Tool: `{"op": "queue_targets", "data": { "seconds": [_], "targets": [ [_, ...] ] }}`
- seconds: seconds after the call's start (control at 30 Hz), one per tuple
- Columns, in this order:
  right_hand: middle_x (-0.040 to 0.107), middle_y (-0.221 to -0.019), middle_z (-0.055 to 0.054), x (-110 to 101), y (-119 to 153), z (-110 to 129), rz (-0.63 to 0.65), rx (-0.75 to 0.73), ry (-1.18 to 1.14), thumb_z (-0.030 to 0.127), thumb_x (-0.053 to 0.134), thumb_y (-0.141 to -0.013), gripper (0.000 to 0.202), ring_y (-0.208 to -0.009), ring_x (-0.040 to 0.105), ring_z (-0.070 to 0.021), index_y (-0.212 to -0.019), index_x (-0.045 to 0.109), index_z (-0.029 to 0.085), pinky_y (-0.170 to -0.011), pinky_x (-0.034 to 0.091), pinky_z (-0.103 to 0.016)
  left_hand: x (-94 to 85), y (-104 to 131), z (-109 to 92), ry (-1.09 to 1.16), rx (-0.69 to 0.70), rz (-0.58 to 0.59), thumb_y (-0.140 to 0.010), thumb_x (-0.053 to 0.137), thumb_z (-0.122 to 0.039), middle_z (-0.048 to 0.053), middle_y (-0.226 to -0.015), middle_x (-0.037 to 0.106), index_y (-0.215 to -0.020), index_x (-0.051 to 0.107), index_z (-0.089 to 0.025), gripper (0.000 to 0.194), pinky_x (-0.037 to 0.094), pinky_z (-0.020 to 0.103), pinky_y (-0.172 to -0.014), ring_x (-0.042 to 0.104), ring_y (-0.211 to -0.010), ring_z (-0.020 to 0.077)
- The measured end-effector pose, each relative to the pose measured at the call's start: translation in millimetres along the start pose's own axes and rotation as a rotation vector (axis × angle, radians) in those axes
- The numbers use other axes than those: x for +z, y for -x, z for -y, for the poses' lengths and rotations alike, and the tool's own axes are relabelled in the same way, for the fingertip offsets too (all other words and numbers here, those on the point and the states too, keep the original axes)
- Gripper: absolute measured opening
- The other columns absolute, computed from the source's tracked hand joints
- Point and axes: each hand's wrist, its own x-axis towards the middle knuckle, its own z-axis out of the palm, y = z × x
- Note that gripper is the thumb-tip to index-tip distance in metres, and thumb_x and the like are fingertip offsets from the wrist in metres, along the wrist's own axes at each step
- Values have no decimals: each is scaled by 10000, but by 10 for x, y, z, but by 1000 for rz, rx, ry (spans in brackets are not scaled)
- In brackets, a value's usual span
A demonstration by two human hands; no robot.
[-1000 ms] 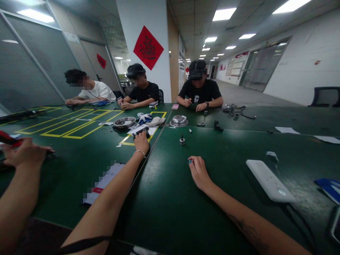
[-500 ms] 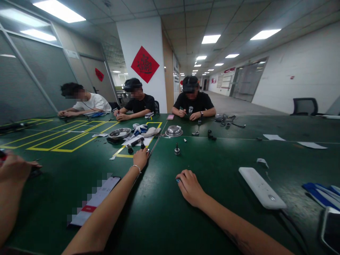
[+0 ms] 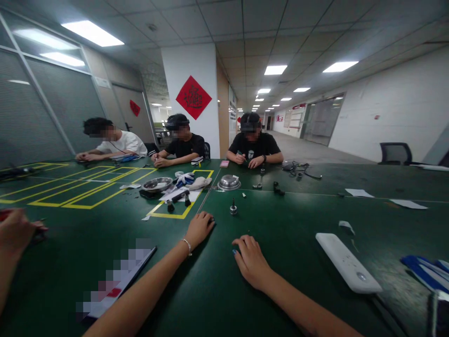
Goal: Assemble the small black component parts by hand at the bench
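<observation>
Two bare hands of yours reach over the green surface (image 3: 196, 299) in the head view. Your left hand (image 3: 200, 228) is low over the surface, palm down, its fingers bent and close together; a small dark patch (image 3: 212, 219) shows at their tips, but you cannot tell from here whether it is something pinched. Your right hand (image 3: 251, 260) rests to its right and slightly nearer you, fingers loosely curved and a little apart, with no item visible in it and a spot of blue at the thumb. Just beyond both hands, nearest to them, a metal piece with an upright stem (image 3: 233, 208) stands apart from your fingers. Behind it lie a small metal cylinder (image 3: 244, 195) and an upturned metal bowl (image 3: 229, 183). Far left of your left hand, two black pieces (image 3: 187, 201) stand near a yellow tape outline (image 3: 166, 216), close to gloves (image 3: 198, 183) and a second metal bowl (image 3: 157, 185). Near left lies a phone-like slab (image 3: 121, 285), partly blurred out; on your right is a white power strip (image 3: 345, 262) with its cable. At the left edge, a co-worker's hand (image 3: 14, 231) grips something red, and three people (image 3: 256, 145) sit along the far side.
</observation>
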Motion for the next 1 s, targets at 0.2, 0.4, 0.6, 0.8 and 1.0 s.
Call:
{"op": "queue_targets", "data": {
  "seconds": [0.2, 0.4, 0.6, 0.8, 1.0],
  "targets": [
    [416, -1260, -138, 132, -25, -75, -93, 161, 67, 127, 426, -842, 492, -1177, 354, -264, -1332, 391, 98, -1013, 315, -414, -7, 378, -549, 262, 313, 10, -827, 509, -246, 79, -1144, 551, -1120, 537, -185, 300, 391, 389, -973, 476, -1096, 227],
    [486, -1220, -109, 122, -32, -99, -47, 146, 113, 89, 437, -791, 461, -1157, 387, -278, -1243, 525, 115, -1021, 324, -418, 56, 590, -723, 420, 304, 97, -818, 422, -137, 114, -1286, 495, -1300, 377, -172, 485, 379, 414, -1020, 457, -1191, 217],
    [501, -1146, -115, 119, -31, -100, -92, 128, 81, 106, 489, -799, 379, -1122, 405, -289, -1165, 574, 152, -959, 390, -421, 252, 571, -640, 388, 308, 22, -893, 297, -170, 161, -1430, 334, -1417, 130, -123, 552, 365, 412, -1043, 356, -1301, 212],
    [517, -1035, -99, 140, -39, -110, -160, 100, 27, 133, 535, -814, 134, -1040, 445, -286, -920, 604, 177, -887, 411, -430, 150, 592, -657, 149, 248, 1, -915, 304, -235, 134, -1341, 468, -1298, 389, -112, 412, 315, 499, -1047, 346, -1298, 280],
    [544, -879, -76, 149, -61, -181, -263, 177, -232, 191, 444, -856, 89, -855, 528, -248, -906, 517, 179, -759, 441, -382, -2, 603, -742, 118, 171, -66, -899, 347, -192, 83, -1028, 591, -1001, 560, -158, 239, 407, 438, -914, 507, -1053, 247]
  ]
}}
